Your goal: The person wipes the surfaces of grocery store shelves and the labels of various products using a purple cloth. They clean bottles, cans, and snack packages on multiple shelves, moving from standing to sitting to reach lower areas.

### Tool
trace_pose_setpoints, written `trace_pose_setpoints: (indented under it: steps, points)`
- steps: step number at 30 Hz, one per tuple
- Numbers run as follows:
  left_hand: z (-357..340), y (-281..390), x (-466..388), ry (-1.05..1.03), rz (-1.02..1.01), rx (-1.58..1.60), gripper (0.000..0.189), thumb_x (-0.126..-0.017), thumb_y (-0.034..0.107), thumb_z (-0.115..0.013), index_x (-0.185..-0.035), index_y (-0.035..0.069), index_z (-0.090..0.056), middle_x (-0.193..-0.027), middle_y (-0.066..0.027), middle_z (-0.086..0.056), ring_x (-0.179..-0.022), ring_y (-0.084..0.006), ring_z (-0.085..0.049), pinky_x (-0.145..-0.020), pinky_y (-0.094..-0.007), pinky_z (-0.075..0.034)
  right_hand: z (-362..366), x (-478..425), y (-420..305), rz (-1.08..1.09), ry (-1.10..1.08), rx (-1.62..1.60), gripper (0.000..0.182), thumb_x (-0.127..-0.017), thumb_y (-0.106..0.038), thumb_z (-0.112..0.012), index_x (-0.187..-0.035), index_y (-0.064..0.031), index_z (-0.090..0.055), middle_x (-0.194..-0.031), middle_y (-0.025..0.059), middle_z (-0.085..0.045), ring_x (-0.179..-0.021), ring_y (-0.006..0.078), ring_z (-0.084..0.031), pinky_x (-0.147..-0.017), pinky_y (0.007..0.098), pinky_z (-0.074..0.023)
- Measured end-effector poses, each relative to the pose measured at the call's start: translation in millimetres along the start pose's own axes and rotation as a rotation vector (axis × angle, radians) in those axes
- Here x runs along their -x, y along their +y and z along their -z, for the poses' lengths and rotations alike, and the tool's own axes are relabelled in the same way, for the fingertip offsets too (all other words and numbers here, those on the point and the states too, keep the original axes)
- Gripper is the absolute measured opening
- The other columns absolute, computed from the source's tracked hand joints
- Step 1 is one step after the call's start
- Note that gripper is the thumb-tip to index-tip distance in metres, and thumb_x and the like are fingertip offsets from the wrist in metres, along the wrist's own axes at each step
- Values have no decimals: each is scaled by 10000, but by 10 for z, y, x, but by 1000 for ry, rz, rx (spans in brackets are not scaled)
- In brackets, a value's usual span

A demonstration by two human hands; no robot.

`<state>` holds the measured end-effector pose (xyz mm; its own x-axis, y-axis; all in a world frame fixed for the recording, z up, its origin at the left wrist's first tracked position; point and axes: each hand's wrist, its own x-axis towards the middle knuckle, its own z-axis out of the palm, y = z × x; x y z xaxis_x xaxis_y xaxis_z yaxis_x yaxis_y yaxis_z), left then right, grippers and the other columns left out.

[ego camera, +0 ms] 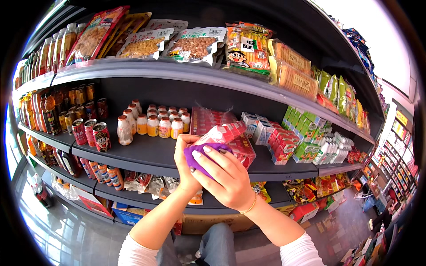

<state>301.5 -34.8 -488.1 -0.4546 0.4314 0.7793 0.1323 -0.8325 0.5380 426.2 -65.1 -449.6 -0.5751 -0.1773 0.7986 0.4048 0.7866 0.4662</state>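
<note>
In front of the middle shelf, my left hand (185,163) holds a red and clear plastic-wrapped pack (221,132), its fingers partly hidden behind the pack and cloth. My right hand (226,174) lies over a bunched purple cloth (203,159) and presses it against the near end of that pack. Just behind and to the right, a red shrink-wrapped carton (243,149) rests on the shelf. Small bottles with orange caps (164,127) stand in rows to the left of my hands.
Red drink cans (101,137) stand at the left near the shelf's edge (133,163). Milk cartons (263,129) and red cartons (283,143) sit to the right. Bagged peanuts (194,45) and other snacks fill the shelf above. Cardboard boxes (216,223) lie under the lowest shelf.
</note>
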Motion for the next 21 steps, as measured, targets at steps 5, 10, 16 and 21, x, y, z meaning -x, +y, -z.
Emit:
trace_pose_setpoints:
  steps: [5, 10, 16, 21]
  points:
    - [187, -80, 80, -31, -58, -167, 345, -702, 31, -784, -1000, 15, -611, -935, -84, -599, -856, -218, -592, -779, -328, -484, -52, 71, 67, -94, 170, -103, 321, -789, -105, -673, -1107, -74, -711, -1286, 147, -620, -1171, 310, -602, -900, 432, -527]
    - [345, -111, 45, -118, -185, -322, 368, -712, -10, -760, -1066, 30, -668, -942, -82, -593, -843, -222, -585, -720, -318, -482, -123, 81, 39, -110, 32, -199, 414, -760, -58, -672, -1172, -102, -691, -1335, 126, -585, -1190, 314, -582, -914, 431, -523]
    - [499, -21, 2, -280, -158, -294, 425, -715, -31, -766, -1124, 13, -662, -1098, -104, -645, -948, -231, -634, -766, -321, -534, -89, 58, 20, -182, -32, -311, 432, -742, -13, -645, -1164, -91, -691, -1279, 126, -593, -1173, 318, -579, -960, 430, -502]
    - [580, 2, 31, -358, -192, -424, 528, -667, 12, -788, -1178, 26, -653, -1078, -125, -696, -881, -294, -633, -783, -366, -534, -106, 120, 4, -180, -60, -390, 413, -743, -23, -652, -1148, -92, -693, -1247, 122, -600, -1141, 311, -584, -951, 432, -502]
